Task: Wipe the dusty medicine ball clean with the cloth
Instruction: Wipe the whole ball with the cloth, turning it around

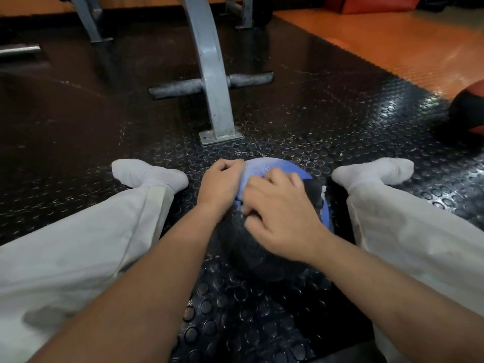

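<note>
Here in the head view, your medicine ball (262, 247) sits on the studded black mat (262, 323) between your spread legs, with its black half toward you and a blue panel on the far side. Your left hand (220, 184) lies on the ball's far left shoulder, fingers curled over the blue panel and gripping it. Your right hand (280, 218) covers the top, with bent fingers clenched on the cloth (324, 190). Only white scraps of it show by the thumb and past the knuckles; the rest is hidden under your palm. Your socked feet flank the ball, the left foot (146, 174) and right foot (372, 171) near it but apart. Just beyond the ball, straight ahead, a grey machine leg (212, 74) stands on a footplate on the mat, with a dark crossbar (248, 79) through it. A second ball (468, 111), red and black, rests at the right edge where the mat meets the orange floor (392, 48).
</note>
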Action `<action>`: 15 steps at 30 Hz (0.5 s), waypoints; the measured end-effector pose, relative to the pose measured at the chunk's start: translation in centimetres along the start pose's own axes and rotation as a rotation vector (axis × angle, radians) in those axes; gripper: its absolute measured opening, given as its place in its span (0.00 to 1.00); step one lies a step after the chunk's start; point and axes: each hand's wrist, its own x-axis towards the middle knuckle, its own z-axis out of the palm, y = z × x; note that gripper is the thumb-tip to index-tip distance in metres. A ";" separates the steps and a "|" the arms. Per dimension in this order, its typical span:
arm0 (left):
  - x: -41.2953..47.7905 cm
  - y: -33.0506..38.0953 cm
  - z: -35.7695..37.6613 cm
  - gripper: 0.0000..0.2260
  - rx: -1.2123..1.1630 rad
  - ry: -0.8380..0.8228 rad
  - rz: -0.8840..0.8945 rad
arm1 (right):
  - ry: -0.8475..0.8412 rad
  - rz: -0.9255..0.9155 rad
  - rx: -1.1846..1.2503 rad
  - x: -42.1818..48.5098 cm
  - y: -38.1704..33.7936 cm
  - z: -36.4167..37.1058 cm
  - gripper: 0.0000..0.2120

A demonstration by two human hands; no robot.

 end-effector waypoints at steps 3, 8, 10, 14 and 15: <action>-0.5 -0.6 -0.6 0.11 -0.049 -0.020 0.031 | -0.082 -0.152 0.038 -0.1 0.6 -0.5 0.10; -1.8 -0.6 0.4 0.07 0.018 0.032 0.032 | -0.023 0.484 0.340 3.9 5.6 -0.9 0.14; -1.9 -0.3 1.0 0.13 0.070 0.057 0.002 | -0.014 0.523 0.255 4.2 6.0 -0.6 0.12; -1.2 0.3 0.8 0.16 0.106 0.042 0.142 | 0.012 0.154 0.183 2.0 2.2 -0.3 0.12; -0.7 0.3 0.4 0.16 0.049 -0.015 0.172 | -0.004 0.037 0.141 1.1 1.4 0.1 0.11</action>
